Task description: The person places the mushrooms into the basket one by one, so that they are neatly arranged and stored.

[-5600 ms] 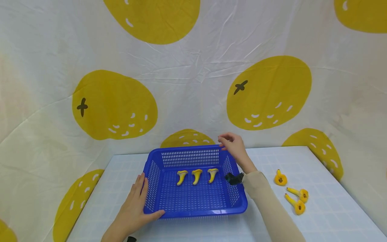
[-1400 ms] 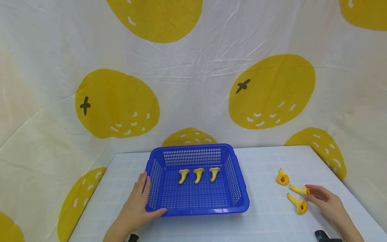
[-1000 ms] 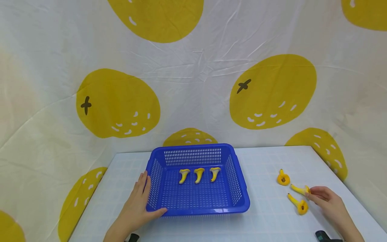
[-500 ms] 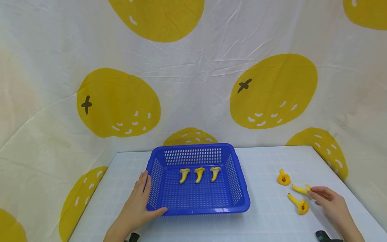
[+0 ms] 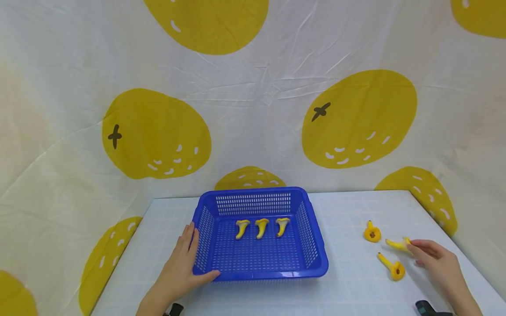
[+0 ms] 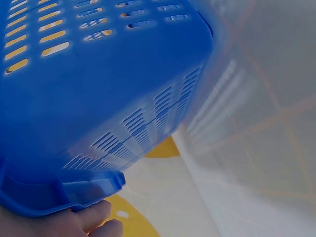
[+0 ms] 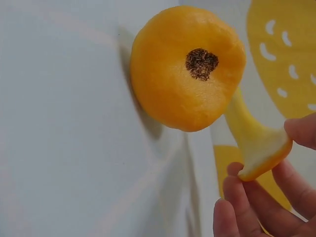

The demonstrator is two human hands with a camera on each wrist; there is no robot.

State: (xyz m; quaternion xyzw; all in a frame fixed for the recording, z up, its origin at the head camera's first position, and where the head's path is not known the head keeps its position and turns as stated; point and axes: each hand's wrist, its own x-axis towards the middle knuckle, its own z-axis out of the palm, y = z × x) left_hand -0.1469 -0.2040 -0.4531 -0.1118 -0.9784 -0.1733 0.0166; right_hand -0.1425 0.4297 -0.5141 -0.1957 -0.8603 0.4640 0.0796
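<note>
My right hand (image 5: 440,263) pinches a yellow chanterelle mushroom (image 7: 252,133) by its cap between thumb and fingers, its stem pointing left in the head view. Just in front of it, a second chanterelle (image 5: 392,267) lies with its orange, dark-centred cap toward me. Behind and to the left is a third chanterelle (image 5: 372,232). My left hand (image 5: 178,262) rests at the near left corner of a blue plastic basket (image 5: 272,275), fingers straight along the left side and thumb over the front rim. Three chanterelles (image 5: 262,228) lie in a row inside it.
A pale checked cloth covers the table (image 5: 348,289). Behind it hangs a white curtain (image 5: 253,123) printed with large yellow fruit, close to the table's back edge. A dark wrist device (image 5: 428,308) shows below my right hand.
My right hand has gone from above the basket's right rim to the loose mushrooms on the right. It has gripped one and shifted it slightly right. The left hand stays on the basket.
</note>
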